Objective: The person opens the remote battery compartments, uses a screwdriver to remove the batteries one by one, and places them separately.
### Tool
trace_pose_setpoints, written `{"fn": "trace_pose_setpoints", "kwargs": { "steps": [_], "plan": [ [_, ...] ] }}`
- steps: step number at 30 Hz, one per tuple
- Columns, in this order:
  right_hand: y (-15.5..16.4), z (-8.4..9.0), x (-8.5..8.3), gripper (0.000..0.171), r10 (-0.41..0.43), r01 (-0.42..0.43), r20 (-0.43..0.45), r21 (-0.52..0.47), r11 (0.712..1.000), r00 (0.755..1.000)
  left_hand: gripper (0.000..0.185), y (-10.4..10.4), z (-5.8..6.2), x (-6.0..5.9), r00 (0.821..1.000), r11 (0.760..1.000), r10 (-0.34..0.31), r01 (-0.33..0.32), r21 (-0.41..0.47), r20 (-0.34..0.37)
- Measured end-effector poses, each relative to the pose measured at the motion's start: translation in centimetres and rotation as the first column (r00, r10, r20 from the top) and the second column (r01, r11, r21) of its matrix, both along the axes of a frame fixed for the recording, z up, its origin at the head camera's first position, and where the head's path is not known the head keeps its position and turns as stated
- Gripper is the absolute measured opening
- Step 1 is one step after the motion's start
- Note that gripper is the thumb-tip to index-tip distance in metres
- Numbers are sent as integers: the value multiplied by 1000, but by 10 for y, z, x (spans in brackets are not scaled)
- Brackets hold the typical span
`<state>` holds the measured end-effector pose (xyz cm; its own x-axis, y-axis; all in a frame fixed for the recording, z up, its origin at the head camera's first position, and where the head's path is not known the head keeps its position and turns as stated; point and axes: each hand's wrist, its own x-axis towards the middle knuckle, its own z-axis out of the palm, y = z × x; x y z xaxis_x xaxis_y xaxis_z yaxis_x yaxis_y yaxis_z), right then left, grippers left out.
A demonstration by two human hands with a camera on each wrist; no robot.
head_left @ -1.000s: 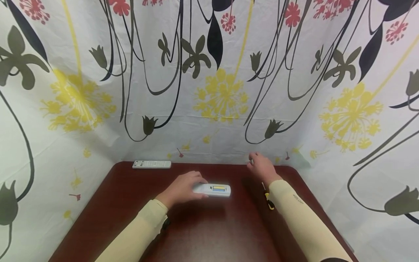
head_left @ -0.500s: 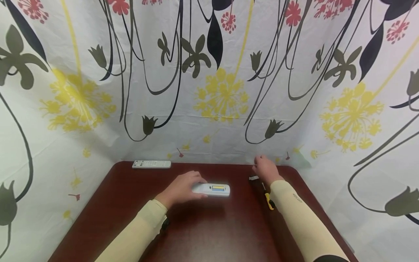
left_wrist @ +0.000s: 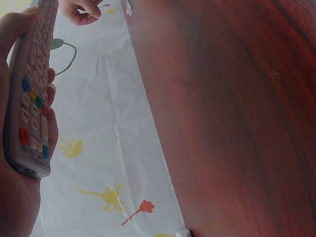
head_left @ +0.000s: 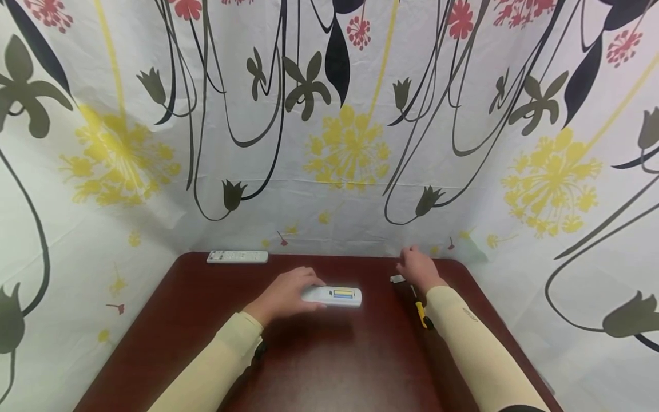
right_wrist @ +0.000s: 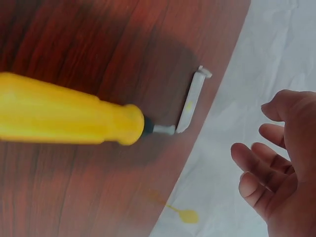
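Note:
My left hand (head_left: 288, 293) grips a white remote control (head_left: 319, 295) above the table, its back turned up. Two batteries (head_left: 343, 294) show in the uncovered compartment. The left wrist view shows the button side of this remote (left_wrist: 33, 94), with thumb and fingers along its edges. Over the table's far right part, my right hand (head_left: 419, 269) hovers with loosely bent fingers and nothing in them. Just below it lies a small white battery cover (right_wrist: 191, 102). A yellow-handled screwdriver (right_wrist: 69, 109) rests beside the cover, its tip close to the cover's end.
A second white remote control (head_left: 238, 257) lies at the far left edge of the dark red wooden table (head_left: 329, 360). Behind the table and along its sides hangs a white cloth (head_left: 334, 229) with printed flowers.
My right hand has shifted slightly right and down. The battery cover, not in sight on the table a second ago, now lies below that hand. The left hand keeps its hold on the remote control.

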<state>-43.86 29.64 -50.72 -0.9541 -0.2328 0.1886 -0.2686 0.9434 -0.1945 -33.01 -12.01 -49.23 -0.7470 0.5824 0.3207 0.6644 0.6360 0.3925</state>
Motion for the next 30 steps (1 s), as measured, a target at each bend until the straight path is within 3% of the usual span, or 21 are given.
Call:
{"fn": "trace_pose_setpoints", "kwargs": {
  "steps": [7, 15, 21, 30],
  "plan": [
    [-34, 11, 26, 17, 92, -94, -23, -170, 981, 996, 47, 0, -1, 0, 1000, 1000, 5, -5, 2, 6],
    [-70, 28, 65, 18, 256, -241, -11, -378, 894, 967, 46, 0, 0, 0, 1000, 1000, -1, 1, 1, -9],
    [-85, 40, 89, 26, 354, -330, -15, -401, 855, 935, 46, -1, 1, -2, 1000, 1000, 5, -5, 3, -1],
    [-102, 43, 106, 40, 456, -435, -11, -323, 840, 890, 46, -2, 0, -3, 1000, 1000, 6, -6, 7, 4]
  ]
}}
